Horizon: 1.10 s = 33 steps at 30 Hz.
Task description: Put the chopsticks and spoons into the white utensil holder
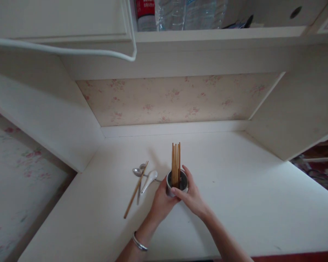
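Note:
Both my hands are wrapped round a cup (169,191) with a light rim and a dark inside. Several wooden chopsticks (176,163) stand upright in it. My left hand (162,203) grips the cup's left side, and my right hand (191,194) holds its right side, the thumb near the front rim. Left of the cup lie two metal spoons (137,172), a white soup spoon (151,177) and a single chopstick (133,198) that crosses over a spoon handle. The cup's lower part is hidden by my fingers.
All this is on a white countertop (235,196) between side panels, with a flowered back wall (175,98). Above, a shelf (218,35) holds wrapped plastic bottles (191,14). A white cable or rod (71,51) runs along the upper left cabinet door.

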Each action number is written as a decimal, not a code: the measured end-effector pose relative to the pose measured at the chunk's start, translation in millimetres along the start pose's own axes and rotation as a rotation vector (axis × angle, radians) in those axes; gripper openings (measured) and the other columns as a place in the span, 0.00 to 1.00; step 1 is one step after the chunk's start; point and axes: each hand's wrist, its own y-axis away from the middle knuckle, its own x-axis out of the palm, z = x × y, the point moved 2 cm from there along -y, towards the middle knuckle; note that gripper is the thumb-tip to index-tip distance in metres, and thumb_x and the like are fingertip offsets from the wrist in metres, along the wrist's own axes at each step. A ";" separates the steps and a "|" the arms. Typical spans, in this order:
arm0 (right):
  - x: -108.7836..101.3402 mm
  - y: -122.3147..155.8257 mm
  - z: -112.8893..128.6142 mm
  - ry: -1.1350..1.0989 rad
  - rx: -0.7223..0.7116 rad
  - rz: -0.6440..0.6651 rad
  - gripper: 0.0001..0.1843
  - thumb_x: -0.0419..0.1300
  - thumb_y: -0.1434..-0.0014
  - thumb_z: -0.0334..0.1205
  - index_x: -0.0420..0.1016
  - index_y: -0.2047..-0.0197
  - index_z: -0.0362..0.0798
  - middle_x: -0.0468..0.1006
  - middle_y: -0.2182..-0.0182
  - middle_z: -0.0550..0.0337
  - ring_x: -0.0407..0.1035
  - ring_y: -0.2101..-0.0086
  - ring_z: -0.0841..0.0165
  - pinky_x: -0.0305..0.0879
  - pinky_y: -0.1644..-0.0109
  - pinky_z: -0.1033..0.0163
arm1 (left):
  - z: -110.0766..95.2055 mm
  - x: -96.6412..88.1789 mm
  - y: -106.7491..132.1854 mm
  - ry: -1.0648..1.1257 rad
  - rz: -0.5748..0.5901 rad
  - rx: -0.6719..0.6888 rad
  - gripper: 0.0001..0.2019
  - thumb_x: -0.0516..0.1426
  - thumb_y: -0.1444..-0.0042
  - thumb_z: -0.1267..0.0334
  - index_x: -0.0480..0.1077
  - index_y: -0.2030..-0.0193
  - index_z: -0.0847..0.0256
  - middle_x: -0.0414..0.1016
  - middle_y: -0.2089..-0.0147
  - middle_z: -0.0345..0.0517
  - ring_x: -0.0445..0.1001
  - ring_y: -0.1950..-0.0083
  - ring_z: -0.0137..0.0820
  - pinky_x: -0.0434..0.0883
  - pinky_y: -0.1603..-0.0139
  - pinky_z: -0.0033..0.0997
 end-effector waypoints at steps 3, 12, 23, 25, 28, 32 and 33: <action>3.9 4.8 -10.4 -0.054 -0.023 -0.077 0.48 0.69 0.49 0.48 0.47 0.32 0.54 0.66 0.39 0.49 0.64 0.41 0.58 0.57 0.35 0.47 | 5.2 -12.5 16.2 -0.105 -0.185 0.018 0.33 0.68 0.57 0.65 0.67 0.42 0.53 0.70 0.40 0.51 0.68 0.38 0.47 0.64 0.36 0.51; 1.7 0.2 -22.4 0.042 -0.130 -0.085 0.41 0.70 0.51 0.47 0.61 0.37 0.52 0.68 0.41 0.49 0.63 0.41 0.54 0.58 0.36 0.45 | -4.9 -118.5 12.6 -1.035 -0.353 -0.005 0.11 0.53 0.40 0.59 0.72 0.55 0.60 0.76 0.54 0.51 0.74 0.51 0.41 0.68 0.47 0.40; 13.5 4.4 -38.0 -0.100 -0.117 -0.080 0.44 0.70 0.50 0.42 0.54 0.34 0.54 0.65 0.38 0.49 0.61 0.40 0.56 0.57 0.35 0.45 | 8.2 -132.7 4.8 -1.158 -0.247 -0.166 0.12 0.49 0.37 0.63 0.73 0.56 0.60 0.78 0.57 0.49 0.76 0.57 0.37 0.68 0.55 0.33; 14.9 5.0 -41.8 -0.149 -0.108 -0.069 0.45 0.71 0.50 0.42 0.52 0.34 0.55 0.66 0.38 0.49 0.62 0.40 0.56 0.57 0.35 0.45 | 2.9 -133.4 5.6 -1.089 -0.315 -0.131 0.13 0.49 0.38 0.64 0.72 0.53 0.61 0.78 0.56 0.51 0.76 0.56 0.38 0.69 0.53 0.36; 16.2 4.8 -49.9 -0.213 -0.097 -0.071 0.49 0.72 0.51 0.42 0.51 0.33 0.56 0.66 0.38 0.50 0.62 0.40 0.56 0.55 0.34 0.43 | -20.1 -128.2 6.7 -0.862 -0.426 0.009 0.14 0.50 0.38 0.60 0.71 0.50 0.61 0.77 0.54 0.52 0.75 0.54 0.38 0.70 0.51 0.39; 15.4 2.3 -53.8 -0.276 -0.057 -0.045 0.52 0.73 0.52 0.42 0.48 0.31 0.57 0.66 0.38 0.51 0.62 0.40 0.57 0.54 0.34 0.43 | -69.1 -105.4 -1.5 -0.413 -0.462 0.096 0.18 0.54 0.39 0.53 0.70 0.48 0.60 0.76 0.60 0.46 0.74 0.60 0.32 0.72 0.55 0.33; 14.7 1.5 -52.5 -0.284 -0.056 -0.030 0.52 0.73 0.52 0.42 0.49 0.31 0.57 0.66 0.38 0.51 0.62 0.40 0.57 0.54 0.34 0.43 | -81.6 -97.8 -6.8 -0.280 -0.464 0.131 0.18 0.56 0.40 0.52 0.70 0.49 0.62 0.75 0.64 0.44 0.74 0.63 0.31 0.72 0.57 0.31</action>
